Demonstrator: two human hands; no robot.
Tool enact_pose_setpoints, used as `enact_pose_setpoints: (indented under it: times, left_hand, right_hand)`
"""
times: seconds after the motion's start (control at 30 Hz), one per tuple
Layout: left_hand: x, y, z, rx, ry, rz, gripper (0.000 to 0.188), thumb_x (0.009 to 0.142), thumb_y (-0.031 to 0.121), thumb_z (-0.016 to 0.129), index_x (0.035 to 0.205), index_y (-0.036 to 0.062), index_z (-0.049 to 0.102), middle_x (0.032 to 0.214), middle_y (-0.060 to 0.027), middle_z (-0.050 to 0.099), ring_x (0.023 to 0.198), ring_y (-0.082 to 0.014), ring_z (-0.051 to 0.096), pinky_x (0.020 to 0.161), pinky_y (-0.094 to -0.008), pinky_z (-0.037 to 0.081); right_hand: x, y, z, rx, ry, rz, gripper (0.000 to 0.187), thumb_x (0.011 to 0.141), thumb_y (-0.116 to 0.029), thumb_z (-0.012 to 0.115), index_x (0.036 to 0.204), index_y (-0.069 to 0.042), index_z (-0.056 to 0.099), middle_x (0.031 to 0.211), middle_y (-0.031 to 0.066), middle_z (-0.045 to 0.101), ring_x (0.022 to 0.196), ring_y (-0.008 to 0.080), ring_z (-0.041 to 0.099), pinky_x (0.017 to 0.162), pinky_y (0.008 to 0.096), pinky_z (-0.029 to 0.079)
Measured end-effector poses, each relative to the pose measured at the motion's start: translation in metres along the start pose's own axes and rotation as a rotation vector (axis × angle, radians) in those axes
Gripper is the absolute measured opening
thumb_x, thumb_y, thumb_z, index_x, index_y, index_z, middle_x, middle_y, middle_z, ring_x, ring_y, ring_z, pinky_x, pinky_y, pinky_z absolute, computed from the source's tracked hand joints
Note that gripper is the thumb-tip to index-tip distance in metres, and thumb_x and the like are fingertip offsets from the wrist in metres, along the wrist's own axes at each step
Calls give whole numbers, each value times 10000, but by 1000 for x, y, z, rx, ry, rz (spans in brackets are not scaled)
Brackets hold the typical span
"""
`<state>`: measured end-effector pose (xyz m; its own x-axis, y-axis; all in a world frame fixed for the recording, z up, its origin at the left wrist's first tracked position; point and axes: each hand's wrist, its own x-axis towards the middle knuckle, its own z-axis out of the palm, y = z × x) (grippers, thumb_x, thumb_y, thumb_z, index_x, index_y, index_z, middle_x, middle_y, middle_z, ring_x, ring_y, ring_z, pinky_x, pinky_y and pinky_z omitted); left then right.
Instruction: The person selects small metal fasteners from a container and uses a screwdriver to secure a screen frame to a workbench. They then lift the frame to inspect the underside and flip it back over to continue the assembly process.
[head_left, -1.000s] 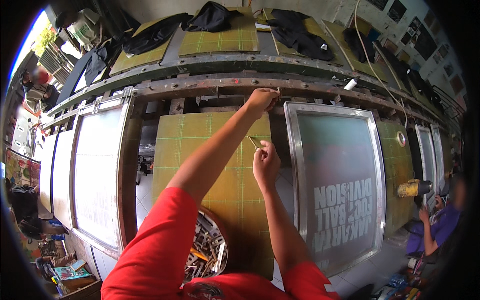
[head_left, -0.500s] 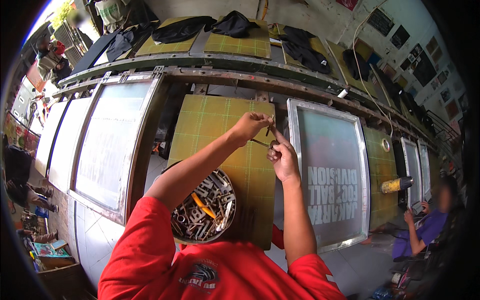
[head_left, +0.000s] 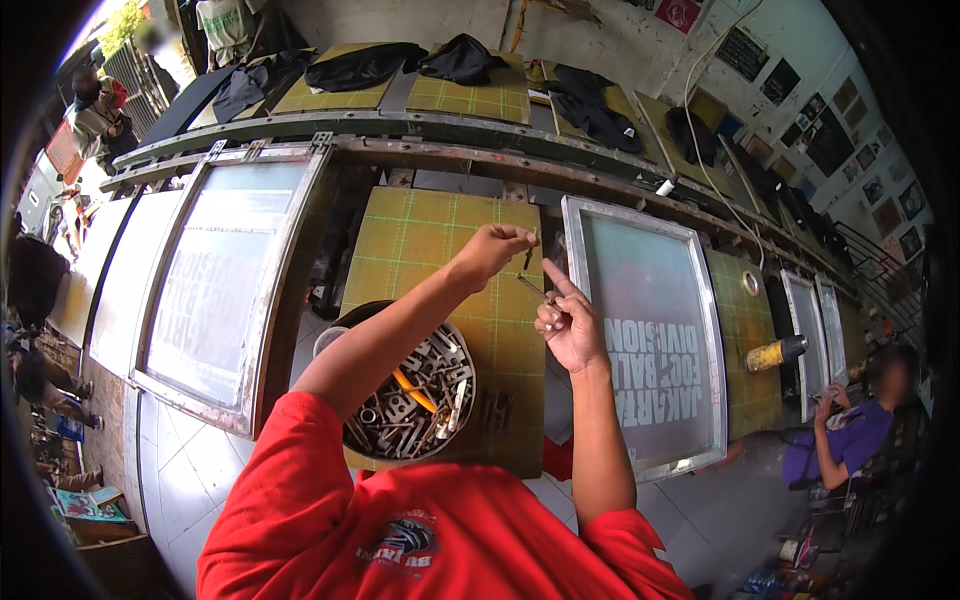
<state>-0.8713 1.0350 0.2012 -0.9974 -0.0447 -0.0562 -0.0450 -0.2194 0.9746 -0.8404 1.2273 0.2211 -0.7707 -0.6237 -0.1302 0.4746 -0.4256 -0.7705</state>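
Above a yellow-green board (head_left: 420, 245) with a bright grid, my left hand (head_left: 493, 252) pinches a small dark bolt-like metal piece (head_left: 529, 257) that hangs down from the fingertips. Just to its right is my right hand (head_left: 570, 325), its index finger stretched upward and the other fingers curled round a thin metal rod (head_left: 530, 287). The rod points up and left; its exact kind is too small to tell. Under my left forearm stands a round tub of metal hardware (head_left: 440, 380), full of bolts, brackets and plates, with a yellow-handled tool (head_left: 412, 388) on top.
Several dark bolts (head_left: 497, 410) lie on the board beside the tub. Framed printing screens stand left (head_left: 215, 290) and right (head_left: 650, 300). Farther right are a tape roll (head_left: 751, 283), a yellow-and-black cylindrical tool (head_left: 777, 353) and a seated person in purple (head_left: 845, 440). A metal rail (head_left: 430, 150) runs behind.
My hands have moved slightly apart, and my right index finger now stands away from the piece in my left hand. The whole view has shifted a little.
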Motion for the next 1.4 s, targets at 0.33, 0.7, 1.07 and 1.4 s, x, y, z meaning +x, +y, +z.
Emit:
enact_pose_setpoints:
  times: [0.33, 0.7, 1.07, 1.4]
  left_hand:
    - [-18, -4, 5, -86, 52, -16, 125, 866, 182, 654, 834, 64, 682, 748, 58, 599, 676, -46, 481, 617, -222, 372]
    - [-20, -14, -9, -60, -28, -47, 102, 865, 178, 649, 882, 82, 679, 832, 43, 636, 736, -49, 517, 688, -211, 389]
    - [-20, -21, -10, -25, -51, -4, 105, 869, 158, 645, 859, 57, 675, 792, 33, 625, 744, -54, 526, 687, -212, 407]
    - [-15, -28, -6, 18, -39, 23, 120, 868, 174, 647, 844, 61, 677, 764, 34, 615, 703, -49, 512, 648, -211, 391]
  right_hand:
    - [-17, 0, 0, 56, -148, 38, 698, 824, -83, 489, 1461, -48, 207, 640, -31, 355, 593, 72, 346, 598, 225, 319]
    - [-22, 2, -1, 90, -144, 109, 691, 838, -50, 488, 1459, -31, 185, 648, -35, 344, 612, 71, 355, 600, 221, 326]
    - [-27, -3, 12, -53, -72, 101, 645, 854, -44, 473, 1447, -17, 219, 665, -36, 346, 624, 70, 368, 602, 226, 340]
    - [-23, 0, 4, -16, -86, 111, 618, 867, -45, 484, 1431, 14, 241, 695, -33, 353, 630, 70, 354, 613, 218, 336]
